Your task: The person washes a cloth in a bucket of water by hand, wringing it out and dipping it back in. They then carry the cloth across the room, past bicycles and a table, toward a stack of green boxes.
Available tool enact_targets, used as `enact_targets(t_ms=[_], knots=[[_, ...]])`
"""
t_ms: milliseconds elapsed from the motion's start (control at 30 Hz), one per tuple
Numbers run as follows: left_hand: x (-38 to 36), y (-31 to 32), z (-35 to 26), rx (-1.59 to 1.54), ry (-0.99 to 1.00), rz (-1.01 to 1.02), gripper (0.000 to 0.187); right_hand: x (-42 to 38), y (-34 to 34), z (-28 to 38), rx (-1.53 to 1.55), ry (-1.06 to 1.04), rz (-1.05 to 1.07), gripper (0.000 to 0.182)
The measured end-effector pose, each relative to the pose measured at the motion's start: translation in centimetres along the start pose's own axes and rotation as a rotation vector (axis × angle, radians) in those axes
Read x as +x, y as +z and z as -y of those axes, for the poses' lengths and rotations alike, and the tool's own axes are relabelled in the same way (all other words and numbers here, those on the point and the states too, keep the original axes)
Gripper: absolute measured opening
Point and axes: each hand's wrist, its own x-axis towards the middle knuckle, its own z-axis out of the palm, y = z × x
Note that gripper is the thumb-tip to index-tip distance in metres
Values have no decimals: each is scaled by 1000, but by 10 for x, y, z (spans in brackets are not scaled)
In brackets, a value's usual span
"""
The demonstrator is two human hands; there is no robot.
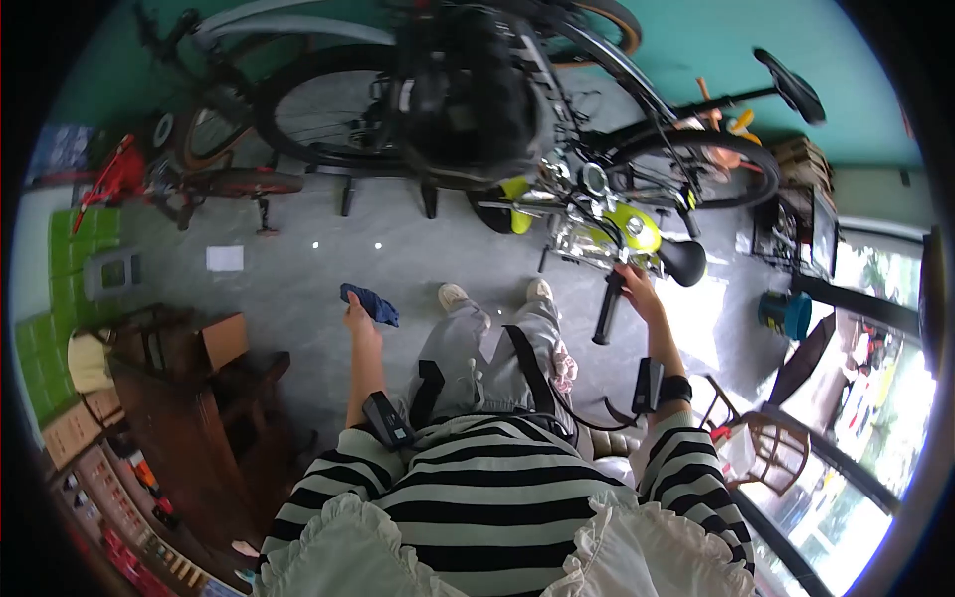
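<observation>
My left hand (357, 316) is closed around a folded dark blue cloth (374, 304), held out over the floor. On the other side, my right hand (638, 287) has its fingers on the inner end of a black handlebar grip (605, 316). That bar belongs to a small yellow-green motorcycle (633, 229) with chrome parts, a round gauge (594, 179) and a black seat (683, 262). Part of the bar is hidden behind my right fingers.
Bicycles lean along the green wall, one with a black wheel (766, 179). A red child's bike (124, 174) is at the left, near a grey stool (111, 274). Dark wooden furniture (179, 418) stands lower left. A teal bucket (786, 314) and a wooden chair (776, 453) are right.
</observation>
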Motion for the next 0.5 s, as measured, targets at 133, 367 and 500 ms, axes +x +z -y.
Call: enact_targets(t_ms=[133,367,500], knots=[[9,-54,-23,-59,71,-75,37,-3,3,-6,-1,29,82,27],[30,-131,-25,-493,71,-279,35,0,6,-30,222,-37,38,15],[52,-178,-24,-612,129,-288,35,-13,5,-7,-331,195,-248,43]])
